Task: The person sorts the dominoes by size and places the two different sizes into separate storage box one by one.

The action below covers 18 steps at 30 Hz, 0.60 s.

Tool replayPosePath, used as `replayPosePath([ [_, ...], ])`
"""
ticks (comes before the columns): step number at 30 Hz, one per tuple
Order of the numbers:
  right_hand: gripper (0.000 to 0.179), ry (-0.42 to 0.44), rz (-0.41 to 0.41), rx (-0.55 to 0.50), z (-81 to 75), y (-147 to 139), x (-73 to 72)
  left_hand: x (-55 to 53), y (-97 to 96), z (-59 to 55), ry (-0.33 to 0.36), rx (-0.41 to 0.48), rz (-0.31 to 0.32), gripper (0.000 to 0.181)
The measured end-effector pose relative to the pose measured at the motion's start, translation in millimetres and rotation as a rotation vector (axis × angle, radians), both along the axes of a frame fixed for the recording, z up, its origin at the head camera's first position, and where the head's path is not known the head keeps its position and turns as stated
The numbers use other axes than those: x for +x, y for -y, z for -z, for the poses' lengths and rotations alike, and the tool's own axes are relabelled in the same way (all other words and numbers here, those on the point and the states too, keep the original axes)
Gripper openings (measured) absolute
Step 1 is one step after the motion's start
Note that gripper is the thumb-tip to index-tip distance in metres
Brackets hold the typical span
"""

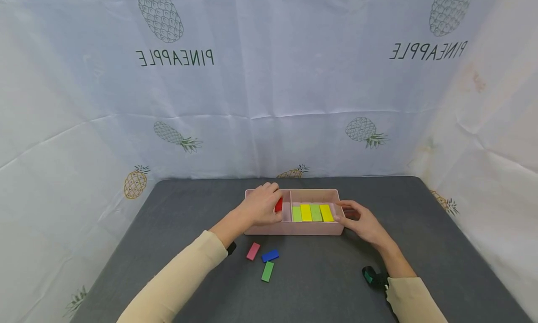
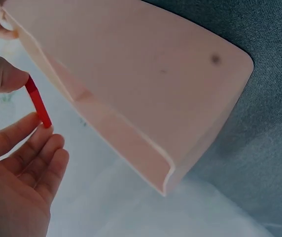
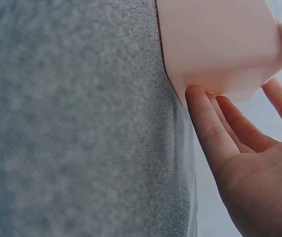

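A pink box (image 1: 294, 228) with a divider stands on the dark table. My left hand (image 1: 261, 206) pinches a red block (image 2: 38, 104) between thumb and fingertips over the box's left compartment, partly hiding that compartment in the head view. In the right compartment, yellow blocks (image 1: 326, 213) and light green blocks (image 1: 316, 213) lie side by side in a row. At the box's right end, my right hand (image 1: 363, 224) holds the corner, thumb by the front rim and fingers against the end wall (image 3: 220, 44).
In front of the box lie a pinkish-red block (image 1: 253, 251), a blue block (image 1: 270, 256) and a green block (image 1: 267, 271). A pineapple-print cloth (image 1: 269, 89) hangs behind the table and along both sides.
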State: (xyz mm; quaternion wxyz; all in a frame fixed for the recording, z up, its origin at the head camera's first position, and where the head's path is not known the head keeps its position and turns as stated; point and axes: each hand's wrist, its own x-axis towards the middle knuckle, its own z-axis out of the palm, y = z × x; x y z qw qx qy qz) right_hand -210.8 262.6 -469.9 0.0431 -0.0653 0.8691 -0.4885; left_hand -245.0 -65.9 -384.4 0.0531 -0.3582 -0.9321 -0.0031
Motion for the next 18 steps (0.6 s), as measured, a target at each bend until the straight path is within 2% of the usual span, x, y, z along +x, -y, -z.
replayPosePath([
  [7, 0.063, -0.01, -0.007, -0.008, 0.4, -0.9, 0.4, -13.5, -6.9, 13.8, 0.04, -0.073, -0.011, 0.046],
  [12, 0.063, -0.015, -0.016, -0.017, 1.3, -1.1, 0.5, -20.7, -10.8, 22.7, 0.071, -0.075, -0.03, 0.044],
  [18, 0.064, -0.013, -0.018, -0.026, 0.9, -1.6, 0.5, -27.0, -18.7, 30.2, 0.149, -0.047, -0.067, 0.045],
])
